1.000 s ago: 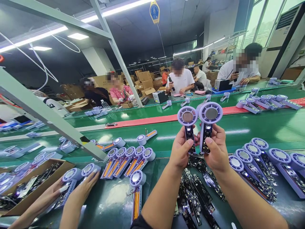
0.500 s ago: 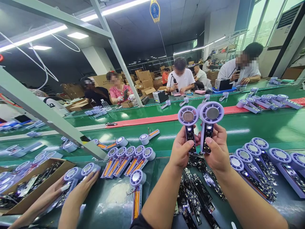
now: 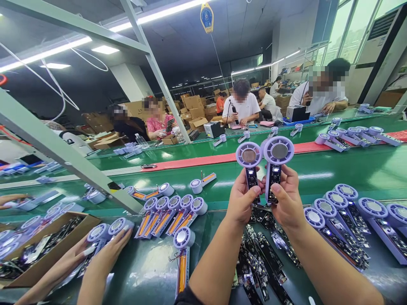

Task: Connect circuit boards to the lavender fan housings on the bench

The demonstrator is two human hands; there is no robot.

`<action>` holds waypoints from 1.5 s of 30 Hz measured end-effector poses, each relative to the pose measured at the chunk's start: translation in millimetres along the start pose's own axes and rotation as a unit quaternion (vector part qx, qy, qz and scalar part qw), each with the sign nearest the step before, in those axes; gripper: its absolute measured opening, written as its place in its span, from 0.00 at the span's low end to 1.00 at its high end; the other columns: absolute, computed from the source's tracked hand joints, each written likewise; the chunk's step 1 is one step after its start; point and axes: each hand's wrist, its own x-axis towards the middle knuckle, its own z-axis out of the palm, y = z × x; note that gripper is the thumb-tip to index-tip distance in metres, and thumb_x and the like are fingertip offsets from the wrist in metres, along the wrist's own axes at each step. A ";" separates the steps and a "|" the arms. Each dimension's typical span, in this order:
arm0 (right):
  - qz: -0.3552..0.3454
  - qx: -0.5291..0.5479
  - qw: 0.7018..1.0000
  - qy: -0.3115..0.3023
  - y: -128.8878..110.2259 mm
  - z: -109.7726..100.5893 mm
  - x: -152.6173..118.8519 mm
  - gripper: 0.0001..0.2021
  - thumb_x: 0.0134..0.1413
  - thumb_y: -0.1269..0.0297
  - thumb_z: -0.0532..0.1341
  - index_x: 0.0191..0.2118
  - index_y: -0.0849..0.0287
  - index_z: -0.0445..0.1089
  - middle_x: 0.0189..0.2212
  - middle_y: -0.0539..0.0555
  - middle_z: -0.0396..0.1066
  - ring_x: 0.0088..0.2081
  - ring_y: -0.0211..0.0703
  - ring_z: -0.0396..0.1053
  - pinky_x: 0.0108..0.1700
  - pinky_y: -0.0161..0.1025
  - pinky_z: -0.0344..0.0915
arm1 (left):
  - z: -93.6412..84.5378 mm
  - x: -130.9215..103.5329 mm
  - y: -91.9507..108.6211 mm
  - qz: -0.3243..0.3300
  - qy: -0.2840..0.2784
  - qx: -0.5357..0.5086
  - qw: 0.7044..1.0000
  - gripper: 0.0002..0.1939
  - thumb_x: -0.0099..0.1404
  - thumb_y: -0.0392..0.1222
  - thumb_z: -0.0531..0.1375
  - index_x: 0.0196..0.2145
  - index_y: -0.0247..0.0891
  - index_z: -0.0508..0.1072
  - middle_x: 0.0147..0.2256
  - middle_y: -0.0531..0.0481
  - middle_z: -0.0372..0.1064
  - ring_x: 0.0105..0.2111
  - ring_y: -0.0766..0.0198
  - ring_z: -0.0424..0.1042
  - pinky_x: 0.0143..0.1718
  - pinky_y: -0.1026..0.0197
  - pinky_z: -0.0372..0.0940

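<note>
My left hand (image 3: 243, 194) grips the handle of a purple handheld fan (image 3: 249, 155) with its black circuit board exposed and a small display lit. A second such fan (image 3: 279, 151), its display lit too, is held in my right hand (image 3: 286, 195). Both stand upright side by side above the bench, their round heads touching or nearly so. My thumbs press against the boards. Beneath my hands lies a pile of loose circuit boards (image 3: 259, 258). Several fans with boards (image 3: 337, 231) rest to the right of my right forearm.
Left of me are several fans with orange batteries (image 3: 165, 214). A co-worker's hands (image 3: 106, 250) hold fans beside a cardboard box (image 3: 51, 241) of boards. A grey metal post (image 3: 79, 161) slants across the left. A green conveyor belt (image 3: 318, 173) runs ahead, with co-workers beyond it.
Both fans and my hands have shifted slightly left. On the belt, the lone fan with an orange battery has moved a little right. A co-worker's hand has appeared at the far left edge.
</note>
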 end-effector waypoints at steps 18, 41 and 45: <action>-0.039 -0.050 0.998 0.003 -1.6 -0.2 -3.7 0.27 0.50 0.64 0.73 0.53 0.42 0.63 0.42 0.46 0.73 0.37 0.37 0.75 0.45 0.44 0.78 | 0.8 -2.7 2.2 0.008 0.010 -0.006 1.000 0.34 0.47 0.53 0.77 0.49 0.41 0.76 0.39 0.50 0.75 0.37 0.63 0.73 0.46 0.58 0.69; 0.333 -0.643 0.656 -0.214 -135.3 -174.5 -208.5 0.27 0.62 0.53 0.51 0.62 0.56 0.66 0.53 0.61 0.77 0.47 0.61 0.79 0.47 0.56 0.78 | -85.9 -272.5 45.0 -0.406 0.078 0.634 0.654 0.19 0.66 0.46 0.54 0.51 0.33 0.69 0.44 0.35 0.79 0.44 0.44 0.80 0.43 0.51 0.70; 0.300 -0.722 0.579 -0.232 -128.6 -158.3 -198.8 0.28 0.64 0.54 0.47 0.61 0.63 0.67 0.53 0.67 0.76 0.46 0.67 0.79 0.45 0.61 0.76 | -76.3 -258.4 52.2 -0.453 0.015 0.704 0.547 0.21 0.74 0.43 0.47 0.59 0.31 0.64 0.51 0.29 0.76 0.49 0.41 0.79 0.46 0.49 0.69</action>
